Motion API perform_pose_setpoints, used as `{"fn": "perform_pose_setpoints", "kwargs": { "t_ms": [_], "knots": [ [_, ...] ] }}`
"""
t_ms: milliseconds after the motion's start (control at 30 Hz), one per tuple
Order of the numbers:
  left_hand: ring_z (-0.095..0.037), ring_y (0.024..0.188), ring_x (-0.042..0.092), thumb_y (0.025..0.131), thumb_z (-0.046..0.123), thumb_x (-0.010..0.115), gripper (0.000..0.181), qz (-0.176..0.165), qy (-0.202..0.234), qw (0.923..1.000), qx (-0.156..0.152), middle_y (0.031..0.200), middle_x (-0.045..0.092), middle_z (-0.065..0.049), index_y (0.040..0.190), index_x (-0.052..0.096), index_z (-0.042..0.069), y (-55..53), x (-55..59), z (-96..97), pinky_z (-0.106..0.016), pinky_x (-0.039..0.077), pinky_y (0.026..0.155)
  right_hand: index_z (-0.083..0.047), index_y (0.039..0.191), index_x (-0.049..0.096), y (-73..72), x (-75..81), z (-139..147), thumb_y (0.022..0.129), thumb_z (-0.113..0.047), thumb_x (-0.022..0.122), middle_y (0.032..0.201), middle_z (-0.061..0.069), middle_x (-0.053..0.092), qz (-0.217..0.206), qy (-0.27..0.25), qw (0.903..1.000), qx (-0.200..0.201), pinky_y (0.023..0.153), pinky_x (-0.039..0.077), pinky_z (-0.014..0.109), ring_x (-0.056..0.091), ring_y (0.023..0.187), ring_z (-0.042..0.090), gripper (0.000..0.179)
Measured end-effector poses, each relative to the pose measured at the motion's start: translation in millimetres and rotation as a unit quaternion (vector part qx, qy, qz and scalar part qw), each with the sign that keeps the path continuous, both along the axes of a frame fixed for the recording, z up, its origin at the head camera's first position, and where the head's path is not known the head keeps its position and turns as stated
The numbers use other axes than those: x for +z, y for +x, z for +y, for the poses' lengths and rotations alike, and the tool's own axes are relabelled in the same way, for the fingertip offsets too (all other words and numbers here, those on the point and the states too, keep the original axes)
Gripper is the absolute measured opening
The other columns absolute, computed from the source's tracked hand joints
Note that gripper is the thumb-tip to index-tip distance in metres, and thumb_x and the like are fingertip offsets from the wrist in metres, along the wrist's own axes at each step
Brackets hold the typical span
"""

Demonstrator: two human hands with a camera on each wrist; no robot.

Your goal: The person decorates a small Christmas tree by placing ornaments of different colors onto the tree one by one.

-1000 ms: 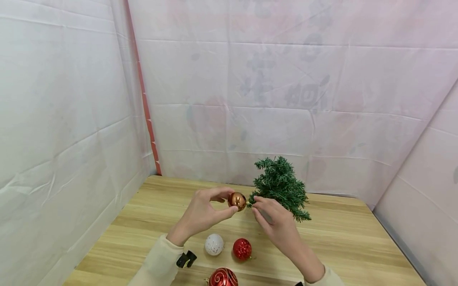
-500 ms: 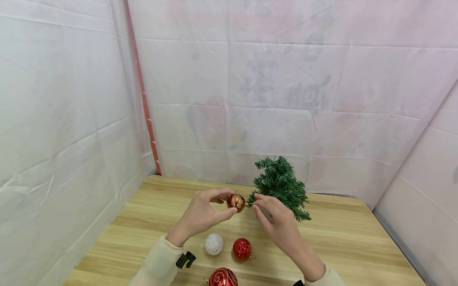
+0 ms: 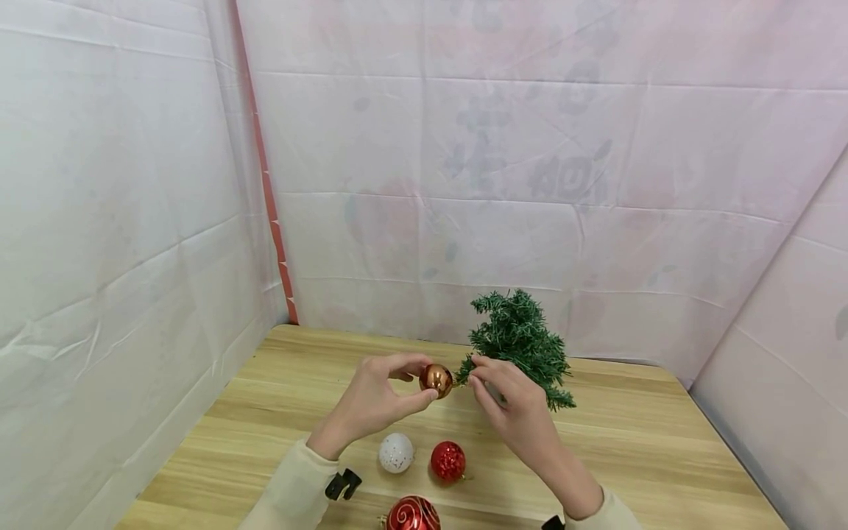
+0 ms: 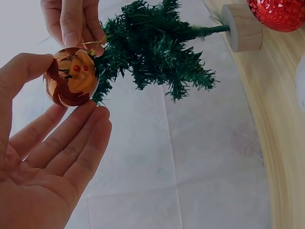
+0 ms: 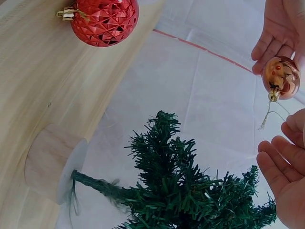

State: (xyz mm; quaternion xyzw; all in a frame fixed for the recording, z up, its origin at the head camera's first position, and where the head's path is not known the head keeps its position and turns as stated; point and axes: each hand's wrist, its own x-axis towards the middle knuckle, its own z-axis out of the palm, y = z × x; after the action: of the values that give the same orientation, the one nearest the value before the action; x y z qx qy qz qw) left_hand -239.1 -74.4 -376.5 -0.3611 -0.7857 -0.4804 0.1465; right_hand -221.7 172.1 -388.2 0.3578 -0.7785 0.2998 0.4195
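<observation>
- Copper-coloured shiny bauble (image 3: 436, 381) sat between the thumb and fingertips of the left hand (image 3: 369, 401), held clear of its palm, above the wooden table (image 3: 636, 449).
- Its gold cap (image 5: 273, 95) faced the right hand (image 3: 526, 421), which pinched the thin hanging loop (image 5: 264, 120).
- Miniature artificial pine tree (image 3: 520, 335) stood just behind the right hand.
- White speckled bauble (image 3: 396, 453) lay nearer the person.

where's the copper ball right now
In the head view, the copper ball is held in the left hand above the table, just left of the right hand and the green tree.
</observation>
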Motion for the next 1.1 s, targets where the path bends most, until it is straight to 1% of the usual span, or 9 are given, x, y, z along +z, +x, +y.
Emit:
{"fn": "perform_pose_setpoints", "kwargs": {
  "t_ms": [67, 200, 300, 433, 567, 700, 867, 1000, 1100],
  "knots": [
    [-0.008, 0.094, 0.07, 0.086, 0.029, 0.079, 0.037, 0.0, -0.002, 1.0, -0.002, 0.107, 0.074, 0.005, 0.119, 0.07, 0.017, 0.6, -0.6, -0.3, -0.034, 0.058, 0.084, -0.007, 0.097, 0.074, -0.1, 0.6, -0.1, 0.084, 0.0, 0.075, 0.114, 0.011, 0.072, 0.0, 0.0, 1.0, -0.001, 0.068, 0.052, 0.013, 0.068, 0.089, 0.018, 0.014],
    [-0.006, 0.095, 0.069, 0.086, 0.029, 0.079, 0.037, -0.008, -0.009, 0.9999, -0.003, 0.107, 0.074, 0.008, 0.12, 0.07, 0.018, 1.8, -1.8, -0.2, -0.029, 0.057, 0.085, -0.009, 0.098, 0.074, 0.5, 1.2, 0.2, 0.084, 0.0, 0.075, 0.115, 0.011, 0.072, -0.006, 0.001, 1.0, -0.004, 0.065, 0.05, 0.012, 0.068, 0.087, 0.017, 0.017],
    [-0.005, 0.094, 0.069, 0.086, 0.029, 0.079, 0.037, -0.01, -0.009, 0.9999, -0.004, 0.106, 0.074, 0.009, 0.12, 0.07, 0.018, 2.1, -2.5, -0.1, -0.027, 0.056, 0.085, -0.01, 0.099, 0.074, 0.4, 1.8, -0.1, 0.084, 0.0, 0.075, 0.116, 0.01, 0.072, -0.005, 0.004, 1.0, -0.004, 0.065, 0.05, 0.012, 0.068, 0.088, 0.017, 0.017],
    [-0.005, 0.094, 0.069, 0.085, 0.028, 0.08, 0.037, -0.008, -0.009, 0.9999, -0.005, 0.105, 0.074, 0.008, 0.119, 0.069, 0.017, 2.4, -3.7, -0.2, -0.031, 0.057, 0.084, -0.011, 0.099, 0.073, 0.4, 2.5, -0.5, 0.085, -0.001, 0.074, 0.116, 0.011, 0.072, -0.003, 0.006, 1.0, -0.003, 0.062, 0.049, 0.013, 0.067, 0.084, 0.015, 0.017],
    [-0.006, 0.093, 0.068, 0.084, 0.027, 0.081, 0.039, -0.01, -0.015, 0.9998, -0.004, 0.104, 0.074, 0.007, 0.119, 0.068, 0.015, 3.6, -5.5, 0.3, -0.035, 0.058, 0.084, -0.01, 0.098, 0.073, 0.8, 2.8, -0.9, 0.085, -0.001, 0.075, 0.116, 0.011, 0.071, -0.008, 0.009, 0.9999, -0.007, 0.058, 0.046, 0.013, 0.063, 0.077, 0.011, 0.016],
    [-0.007, 0.093, 0.068, 0.083, 0.027, 0.081, 0.044, -0.016, -0.025, 0.9996, -0.006, 0.104, 0.074, 0.007, 0.123, 0.066, 0.018, 3.9, -6.9, 0.9, -0.034, 0.058, 0.085, -0.01, 0.098, 0.073, 0.9, 4.1, -2.0, 0.085, -0.002, 0.075, 0.115, 0.01, 0.072, -0.003, 0.011, 0.9999, -0.01, 0.063, 0.05, 0.014, 0.066, 0.083, 0.014, 0.015],
    [-0.006, 0.095, 0.068, 0.085, 0.028, 0.08, 0.047, -0.041, -0.035, 0.9984, -0.016, 0.105, 0.074, 0.009, 0.128, 0.063, 0.022, 4.3, -8.0, 1.1, -0.033, 0.056, 0.087, -0.012, 0.099, 0.073, 0.3, 5.8, -3.7, 0.083, 0.0, 0.075, 0.114, 0.008, 0.072, 0.007, 0.008, 0.9999, -0.004, 0.067, 0.054, 0.02, 0.068, 0.09, 0.016, 0.02],
    [-0.006, 0.095, 0.068, 0.086, 0.03, 0.078, 0.046, -0.063, -0.051, 0.9964, -0.026, 0.105, 0.073, 0.01, 0.129, 0.063, 0.021, 5.4, -8.7, 1.5, -0.032, 0.055, 0.089, -0.011, 0.099, 0.073, 0.0, 6.8, -5.1, 0.082, 0.001, 0.076, 0.113, 0.008, 0.073, 0.016, 0.006, 0.9999, 0.003, 0.072, 0.056, 0.02, 0.069, 0.093, 0.018, 0.021],
    [-0.005, 0.095, 0.068, 0.087, 0.03, 0.078, 0.044, -0.074, -0.061, 0.9949, -0.032, 0.105, 0.073, 0.011, 0.128, 0.064, 0.021, 6.3, -8.6, 2.0, -0.031, 0.055, 0.09, -0.011, 0.101, 0.073, 0.0, 7.3, -6.2, 0.083, 0.0, 0.076, 0.111, 0.007, 0.073, 0.02, 0.008, 0.9998, 0.005, 0.073, 0.055, 0.018, 0.069, 0.092, 0.017, 0.021]
  ]
}}
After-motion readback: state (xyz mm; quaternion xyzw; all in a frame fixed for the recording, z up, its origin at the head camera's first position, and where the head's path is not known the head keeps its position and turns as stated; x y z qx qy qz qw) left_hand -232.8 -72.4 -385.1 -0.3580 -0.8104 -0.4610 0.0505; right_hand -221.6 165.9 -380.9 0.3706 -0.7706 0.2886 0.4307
